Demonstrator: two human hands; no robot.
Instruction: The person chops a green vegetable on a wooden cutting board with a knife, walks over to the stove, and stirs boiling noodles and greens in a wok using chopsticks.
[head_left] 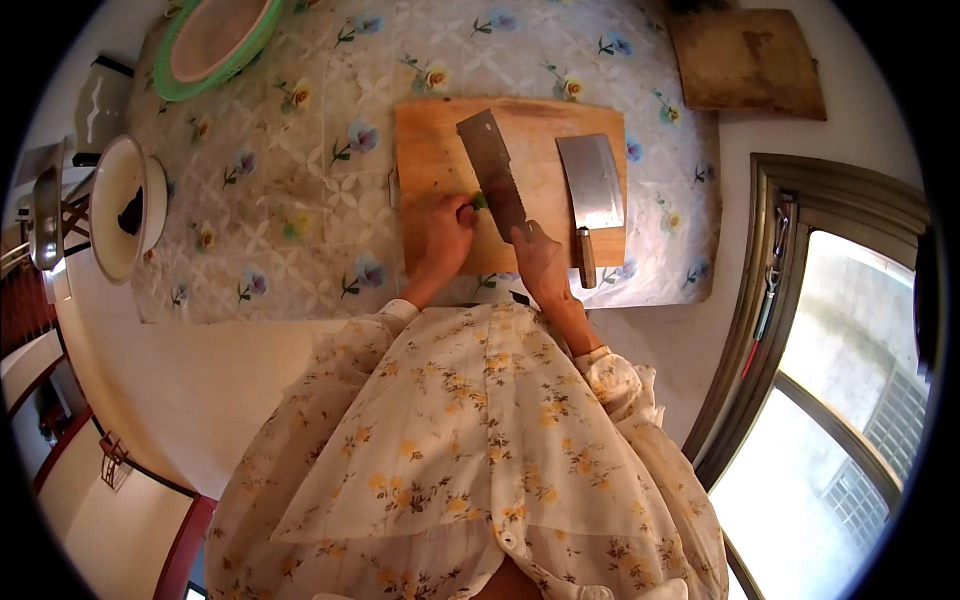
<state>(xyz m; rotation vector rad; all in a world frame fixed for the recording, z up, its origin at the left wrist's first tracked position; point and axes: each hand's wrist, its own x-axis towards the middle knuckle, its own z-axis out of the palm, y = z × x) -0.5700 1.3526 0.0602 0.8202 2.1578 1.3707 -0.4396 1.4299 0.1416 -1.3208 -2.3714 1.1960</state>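
Observation:
A wooden cutting board [430, 130] lies on the table in front of me. My right hand [541, 262] is closed around the near end of a kitchen knife [490, 165], whose wide dark blade has a hole near its far end and a notched edge. The blade slants away to the left above the board. Just left of it, my left hand [450, 235] is closed on a small dark piece with a green tip [478, 201], mostly hidden by the fingers. On the board's right side rests a cleaver [592, 185] with a wooden handle, touched by neither hand.
A flowered cloth [300, 200] covers the table. At its left edge stands a white basin [122, 250] with something dark inside; a green-rimmed basin [185, 85] is at the far left. Another wooden board [748, 65] sits far right, near a window frame [735, 300].

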